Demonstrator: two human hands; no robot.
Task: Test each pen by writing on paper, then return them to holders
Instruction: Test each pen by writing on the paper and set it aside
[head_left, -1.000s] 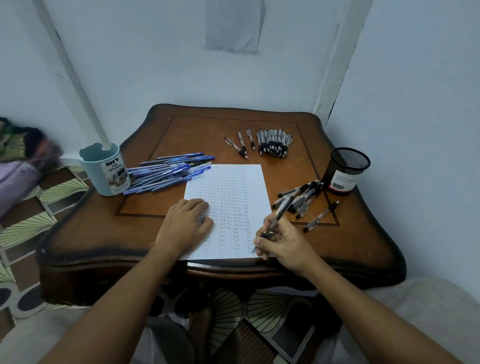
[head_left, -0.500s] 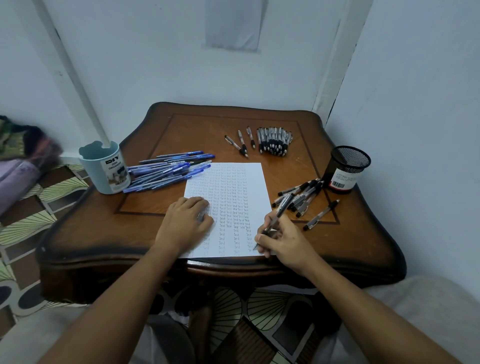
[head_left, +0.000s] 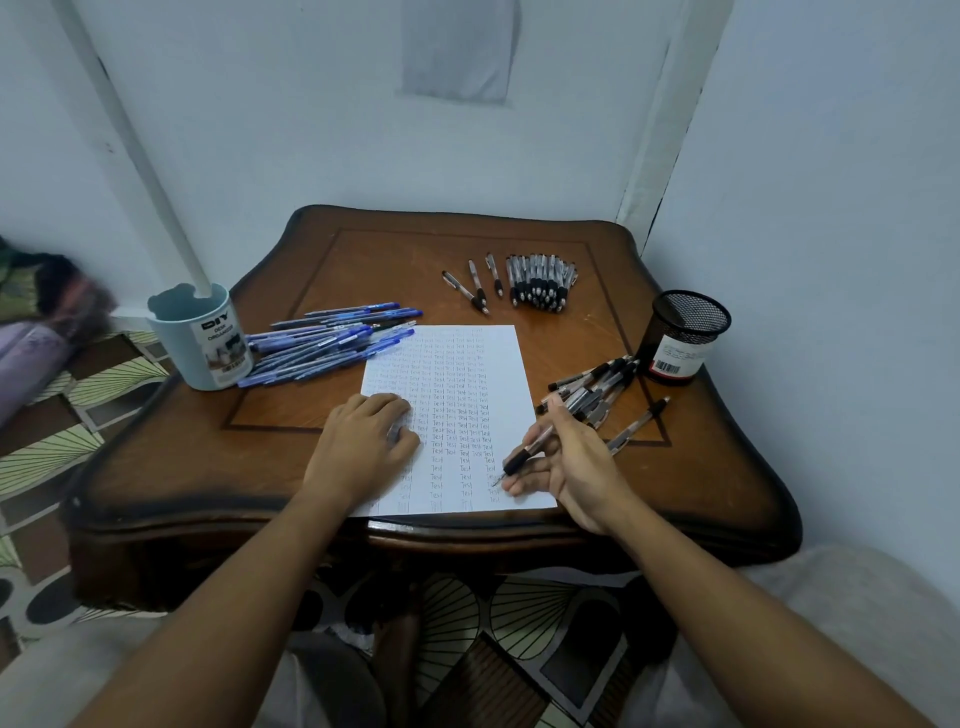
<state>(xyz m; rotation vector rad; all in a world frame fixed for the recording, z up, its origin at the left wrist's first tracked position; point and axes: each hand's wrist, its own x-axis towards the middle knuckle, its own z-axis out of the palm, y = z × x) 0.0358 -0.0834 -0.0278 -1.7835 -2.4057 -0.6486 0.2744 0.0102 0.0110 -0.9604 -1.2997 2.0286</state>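
Your right hand (head_left: 566, 462) pinches a clear black-grip pen (head_left: 524, 455), tip on the white written sheet (head_left: 498, 364) near the tabletop's (head_left: 363, 260) front edge. Left hand (head_left: 363, 441) presses the sheet, fingers loosely curled, gripping nothing.

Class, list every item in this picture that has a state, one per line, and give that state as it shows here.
Left hand: resting on the paper, holding nothing.
Right hand: holding a black pen, tip at the sheet.
Paper: flat, mostly filled with rows of "Test".
Blue holder: upright, no pens showing.
Black mesh holder: upright, no pens showing.
Blue pens: piled loose on the table.
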